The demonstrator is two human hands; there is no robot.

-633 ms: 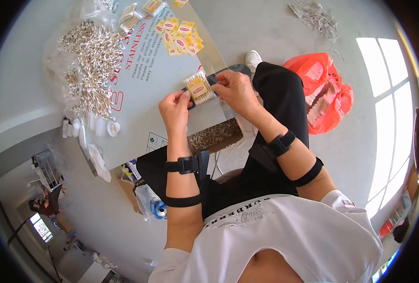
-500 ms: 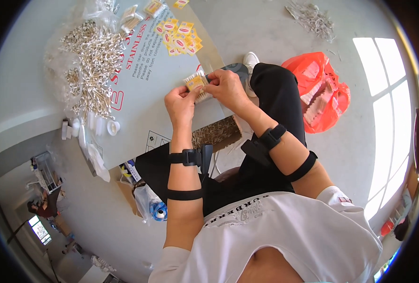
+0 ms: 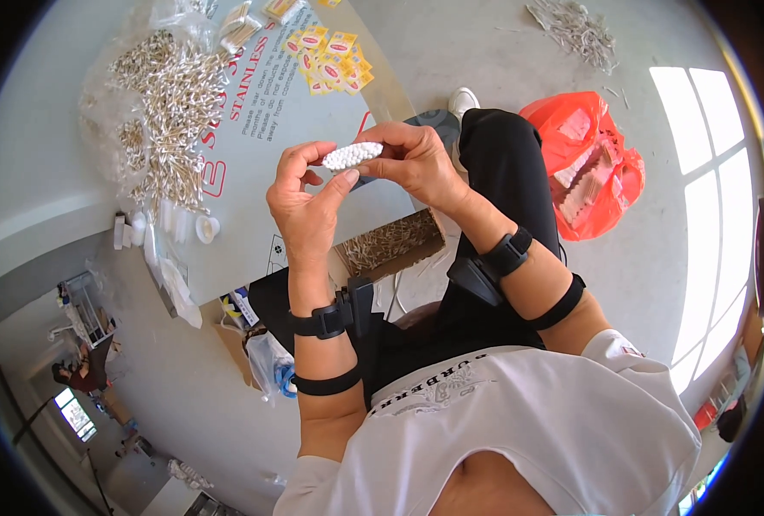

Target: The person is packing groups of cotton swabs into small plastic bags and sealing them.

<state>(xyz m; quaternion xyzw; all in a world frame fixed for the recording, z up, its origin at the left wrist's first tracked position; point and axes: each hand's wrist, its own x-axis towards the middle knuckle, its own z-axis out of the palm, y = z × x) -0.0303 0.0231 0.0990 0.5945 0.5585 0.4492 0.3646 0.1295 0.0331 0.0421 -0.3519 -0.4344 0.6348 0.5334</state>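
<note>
A packed bundle of cotton swabs [image 3: 353, 156] is held over the table's near right part, its white tips turned up toward me. My left hand [image 3: 303, 199] grips the bundle's left end, thumb below and fingers curled at the side. My right hand [image 3: 418, 163] closes on its right end between thumb and fingers. The yellow label on the bundle is out of sight now. Farther off on the sheet-covered table [image 3: 266, 159] lies a scatter of yellow-and-white paper labels [image 3: 335, 64].
Loose cotton swabs [image 3: 169, 103] heap in clear plastic at the left. Finished-looking packs [image 3: 240, 30] lie at the table's far edge. An open cardboard box [image 3: 391, 245] of swabs stands below my hands. A red bag [image 3: 601, 185] of packs sits on the floor at right.
Both hands have lifted the bundle and tipped it, so its tips face up instead of the yellow label. My left hand has shifted left.
</note>
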